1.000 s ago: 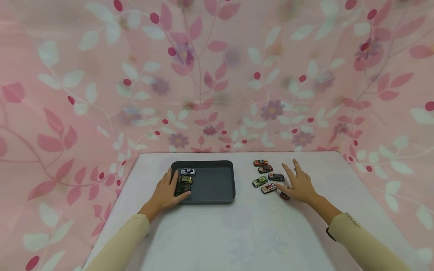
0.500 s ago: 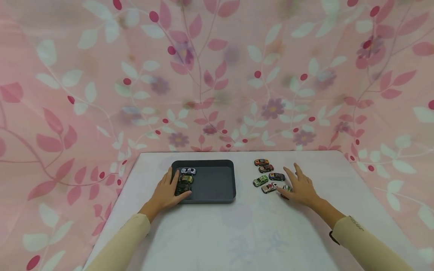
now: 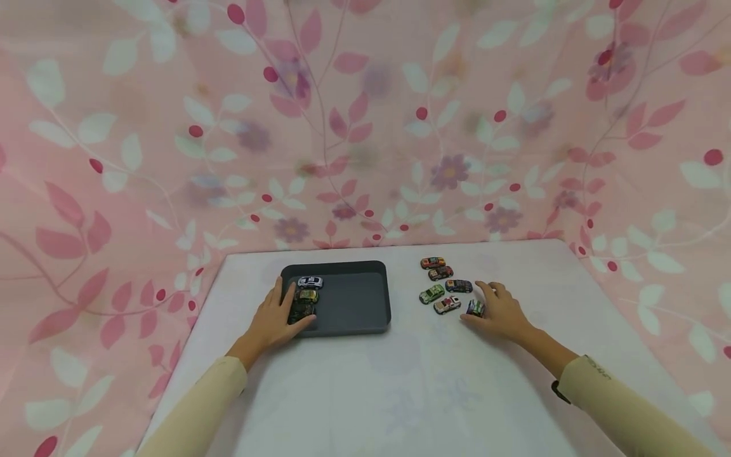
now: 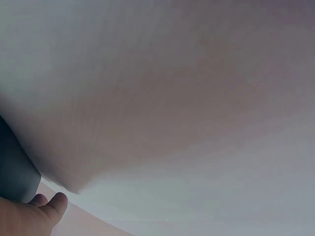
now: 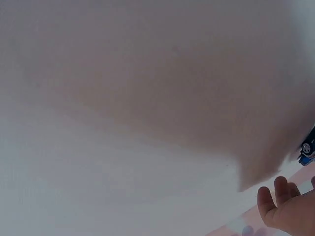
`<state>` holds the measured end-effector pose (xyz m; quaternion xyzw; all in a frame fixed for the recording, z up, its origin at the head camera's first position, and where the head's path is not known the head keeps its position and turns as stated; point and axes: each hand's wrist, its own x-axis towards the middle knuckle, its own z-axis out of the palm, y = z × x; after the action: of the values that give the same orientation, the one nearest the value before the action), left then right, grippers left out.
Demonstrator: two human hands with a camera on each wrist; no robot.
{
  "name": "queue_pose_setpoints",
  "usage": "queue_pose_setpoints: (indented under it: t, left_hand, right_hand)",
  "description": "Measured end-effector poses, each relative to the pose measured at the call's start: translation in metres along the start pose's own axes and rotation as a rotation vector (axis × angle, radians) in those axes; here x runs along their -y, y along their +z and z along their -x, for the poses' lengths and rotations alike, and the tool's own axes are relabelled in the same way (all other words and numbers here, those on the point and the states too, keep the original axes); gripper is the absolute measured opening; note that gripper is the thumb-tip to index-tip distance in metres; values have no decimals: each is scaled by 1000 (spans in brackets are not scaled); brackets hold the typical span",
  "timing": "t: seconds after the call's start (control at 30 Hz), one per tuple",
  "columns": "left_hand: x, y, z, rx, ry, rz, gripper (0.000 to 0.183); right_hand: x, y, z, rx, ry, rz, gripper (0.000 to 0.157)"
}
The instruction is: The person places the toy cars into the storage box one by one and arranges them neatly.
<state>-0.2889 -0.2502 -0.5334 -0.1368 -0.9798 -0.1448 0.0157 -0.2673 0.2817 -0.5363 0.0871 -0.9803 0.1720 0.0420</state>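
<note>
My left hand (image 3: 273, 320) rests at the left side of a dark grey tray (image 3: 356, 304), fingers spread and thumb over its front edge. Inside the tray, next to that hand, a white toy car (image 3: 310, 282), a yellow-green one (image 3: 308, 296) and a dark one (image 3: 302, 310) form a column. My right hand (image 3: 502, 316) is low over the table, its thumb and fingers apart around a green and dark toy car (image 3: 475, 308). Its fingers (image 5: 280, 189) look extended in the right wrist view. Whether they touch the car cannot be told.
Left of my right hand lie an orange car (image 3: 433, 263), a dark red one (image 3: 440, 273), a blue-black one (image 3: 459, 286), a green one (image 3: 431, 293) and a white-red one (image 3: 447, 304). A pink floral cloth (image 3: 365, 158) hangs behind the white table (image 3: 354, 393).
My right hand has lowered and its fingers have drawn closer about the green and dark car, which now shows more fully. The left hand stays at the tray. The head view has shifted slightly.
</note>
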Motion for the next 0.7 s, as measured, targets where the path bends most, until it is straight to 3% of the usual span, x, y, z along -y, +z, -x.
queue_pose_setpoints:
  t: [0.27, 0.43, 0.7]
  left_hand:
    - [2, -2, -2, 20, -7, -3, 100]
    - [2, -2, -2, 21, -3, -3, 101]
    - [4, 0, 0, 30, -13, 7, 101]
  right_hand:
    - [1, 0, -3, -1, 40, -22, 78]
    - [-3, -1, -6, 48, 32, -38, 66]
    - [-10, 0, -12, 127, 82, -108, 61]
